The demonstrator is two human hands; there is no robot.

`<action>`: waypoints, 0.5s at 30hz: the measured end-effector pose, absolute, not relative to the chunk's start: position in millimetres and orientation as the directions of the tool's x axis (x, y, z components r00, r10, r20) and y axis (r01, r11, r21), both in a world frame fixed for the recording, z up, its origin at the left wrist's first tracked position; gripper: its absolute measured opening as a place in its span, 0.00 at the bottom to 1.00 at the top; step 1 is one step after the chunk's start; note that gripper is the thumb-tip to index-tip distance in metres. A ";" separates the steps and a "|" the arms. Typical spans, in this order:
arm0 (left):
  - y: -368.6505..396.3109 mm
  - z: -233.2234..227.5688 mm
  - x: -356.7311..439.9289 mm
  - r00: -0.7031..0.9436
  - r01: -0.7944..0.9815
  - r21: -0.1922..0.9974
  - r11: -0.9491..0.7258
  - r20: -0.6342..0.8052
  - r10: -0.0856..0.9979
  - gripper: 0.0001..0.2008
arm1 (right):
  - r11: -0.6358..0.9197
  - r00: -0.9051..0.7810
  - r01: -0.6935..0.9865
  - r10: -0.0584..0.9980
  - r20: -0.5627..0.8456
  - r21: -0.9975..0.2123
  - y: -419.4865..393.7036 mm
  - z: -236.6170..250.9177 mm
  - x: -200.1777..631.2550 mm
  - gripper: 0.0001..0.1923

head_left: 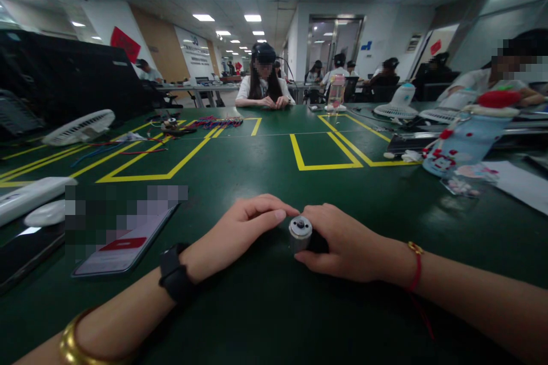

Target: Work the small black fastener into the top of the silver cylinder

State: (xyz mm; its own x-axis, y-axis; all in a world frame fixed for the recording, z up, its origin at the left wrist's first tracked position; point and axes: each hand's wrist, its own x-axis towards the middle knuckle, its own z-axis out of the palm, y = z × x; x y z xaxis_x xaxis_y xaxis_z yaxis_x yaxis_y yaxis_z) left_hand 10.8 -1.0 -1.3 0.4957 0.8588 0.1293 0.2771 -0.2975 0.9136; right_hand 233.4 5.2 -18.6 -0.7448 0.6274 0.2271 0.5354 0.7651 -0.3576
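I can read no text anywhere: the phone (124, 239) screen is blurred out, and the far wall signs (196, 52) are too small.

Bare forearms; left wrist: black watch (174, 275), gold bangle (72, 342); right wrist: red string bracelet (415, 267).

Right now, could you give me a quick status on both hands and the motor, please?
Right hand grips motor, shaft end up. Left hand beside it, fingertips near the cap. Phone to the left, apart from the hands.
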 end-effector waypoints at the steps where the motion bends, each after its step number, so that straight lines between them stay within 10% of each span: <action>1: -1.8 -0.3 11.5 0.518 0.276 0.911 -0.306 0.127 0.846 0.12 | 0.766 -0.744 0.538 0.628 0.229 -0.351 5.4 -18.8 233.5 0.12; 15: -8.2 -5.4 25.2 0.465 0.234 0.927 -0.292 0.157 0.871 0.08 | 0.758 -0.745 0.560 0.638 0.197 -0.335 4.4 -18.5 232.5 0.13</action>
